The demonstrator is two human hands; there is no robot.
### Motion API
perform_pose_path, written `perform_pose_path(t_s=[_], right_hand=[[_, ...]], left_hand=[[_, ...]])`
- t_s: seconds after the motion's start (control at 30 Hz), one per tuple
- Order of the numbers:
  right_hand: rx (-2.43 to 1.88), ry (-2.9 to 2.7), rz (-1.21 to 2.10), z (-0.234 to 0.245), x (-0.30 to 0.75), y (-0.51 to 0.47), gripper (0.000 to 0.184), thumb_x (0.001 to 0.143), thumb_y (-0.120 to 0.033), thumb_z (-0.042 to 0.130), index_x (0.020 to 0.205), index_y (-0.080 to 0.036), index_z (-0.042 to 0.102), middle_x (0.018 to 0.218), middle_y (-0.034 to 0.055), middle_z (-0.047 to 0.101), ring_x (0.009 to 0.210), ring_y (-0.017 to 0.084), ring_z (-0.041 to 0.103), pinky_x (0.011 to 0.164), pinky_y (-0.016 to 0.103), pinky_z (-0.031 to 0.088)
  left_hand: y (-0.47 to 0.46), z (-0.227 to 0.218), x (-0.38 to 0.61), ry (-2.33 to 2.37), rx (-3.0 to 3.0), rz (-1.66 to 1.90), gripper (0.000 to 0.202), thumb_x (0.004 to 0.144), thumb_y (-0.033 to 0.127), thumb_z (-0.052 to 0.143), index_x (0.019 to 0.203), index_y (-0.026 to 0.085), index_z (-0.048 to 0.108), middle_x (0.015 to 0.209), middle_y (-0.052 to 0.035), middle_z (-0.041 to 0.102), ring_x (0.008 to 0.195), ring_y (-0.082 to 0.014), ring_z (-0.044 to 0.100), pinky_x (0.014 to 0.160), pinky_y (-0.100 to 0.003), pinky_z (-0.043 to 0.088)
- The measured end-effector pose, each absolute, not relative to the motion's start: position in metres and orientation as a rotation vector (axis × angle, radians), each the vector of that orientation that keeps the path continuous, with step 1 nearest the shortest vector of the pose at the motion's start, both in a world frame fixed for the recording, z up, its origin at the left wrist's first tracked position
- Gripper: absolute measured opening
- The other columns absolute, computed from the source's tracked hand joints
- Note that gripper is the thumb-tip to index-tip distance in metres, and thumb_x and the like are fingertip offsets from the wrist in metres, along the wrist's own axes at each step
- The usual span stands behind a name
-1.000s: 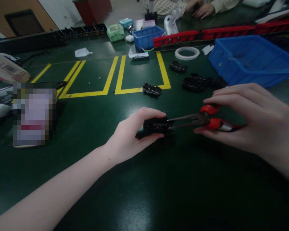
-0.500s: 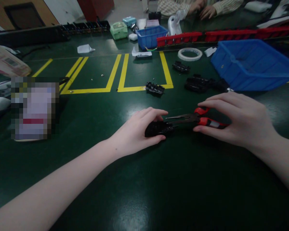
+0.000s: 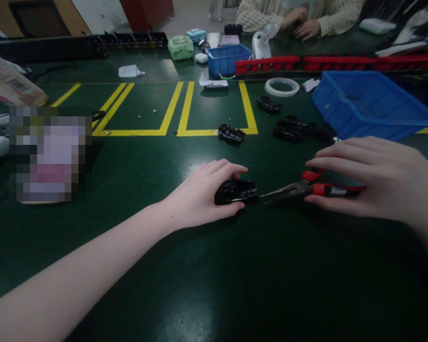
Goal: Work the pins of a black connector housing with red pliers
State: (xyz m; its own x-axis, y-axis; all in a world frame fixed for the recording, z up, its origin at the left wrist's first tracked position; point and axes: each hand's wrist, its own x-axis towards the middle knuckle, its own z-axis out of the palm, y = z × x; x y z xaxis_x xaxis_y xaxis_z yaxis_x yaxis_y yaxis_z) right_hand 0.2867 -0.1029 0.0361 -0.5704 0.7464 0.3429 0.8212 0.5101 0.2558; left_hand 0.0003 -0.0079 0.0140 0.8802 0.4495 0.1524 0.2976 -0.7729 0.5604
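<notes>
My left hand (image 3: 203, 194) is wrapped round a black plastic part (image 3: 240, 191) that lies on the green table. Its fingers cover the part's left end, while ridges and small fittings show on the right end. In my right hand (image 3: 374, 178) is a pair of needle-nose pliers (image 3: 301, 187) with red and black handles. The plier jaws are spread apart and point left, their tips just right of the black part. Whether a tip touches the part I cannot tell.
Further black parts lie beyond my hands, one (image 3: 231, 134) on the yellow tape and others (image 3: 290, 128) by a large blue bin (image 3: 371, 104). A tape roll (image 3: 282, 87) is behind them. At left stands a blurred-out device (image 3: 53, 156). Across the table a person's hands (image 3: 301, 23) rest together.
The pliers and my right hand have moved right, away from the black part, and the jaws are spread wider. My left hand holds its place on the part.
</notes>
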Motion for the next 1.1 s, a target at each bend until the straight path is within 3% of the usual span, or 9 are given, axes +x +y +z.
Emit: perform_pose_path(t_s=[0.23,0.37,0.67,1.1], right_hand=[[-1.511,-2.587,-0.54,0.0367,0.2812,-0.1043,0.028,0.082,-0.049,0.05,0.083,-0.024,0.061,0.079,0.0055,0.065,0.069,0.022,0.061,0.054,0.036,0.047],[-1.483,-2.597,-0.496,0.0395,0.2798,-0.1036,0.025,0.081,-0.046,0.053,0.078,-0.022,0.06,0.071,0.0038,0.063,0.063,0.019,0.06,0.05,0.032,0.046],[-1.5,-2.527,-0.521,0.0429,0.2857,-0.1048,0.027,0.081,-0.048,0.051,0.088,-0.023,0.06,0.085,0.0083,0.064,0.073,0.025,0.06,0.056,0.038,0.046],[-1.569,-2.527,-0.436,0.0374,0.281,-0.1029,0.024,0.08,-0.046,0.054,0.08,-0.023,0.059,0.075,0.0049,0.064,0.067,0.021,0.061,0.052,0.034,0.047]], left_hand=[[-0.0038,0.0136,-0.0017,0.518,2.526,0.356,0.042,0.082,0.031,0.062,0.12,0.021,0.049,0.109,-0.0028,0.057,0.101,-0.02,0.053,0.087,-0.034,0.043],[-0.0034,0.0158,-0.0017,0.495,2.537,0.334,0.041,0.082,0.031,0.062,0.119,0.019,0.05,0.11,-0.004,0.057,0.101,-0.0207,0.053,0.087,-0.035,0.043],[-0.0011,0.0147,-0.0026,0.456,2.57,0.334,0.044,0.081,0.031,0.063,0.121,0.019,0.049,0.111,-0.0045,0.057,0.101,-0.0206,0.052,0.087,-0.034,0.043],[-0.0003,0.0154,-0.0028,0.438,2.585,0.303,0.044,0.082,0.032,0.062,0.122,0.018,0.049,0.113,-0.0052,0.056,0.102,-0.0209,0.051,0.087,-0.033,0.042]])
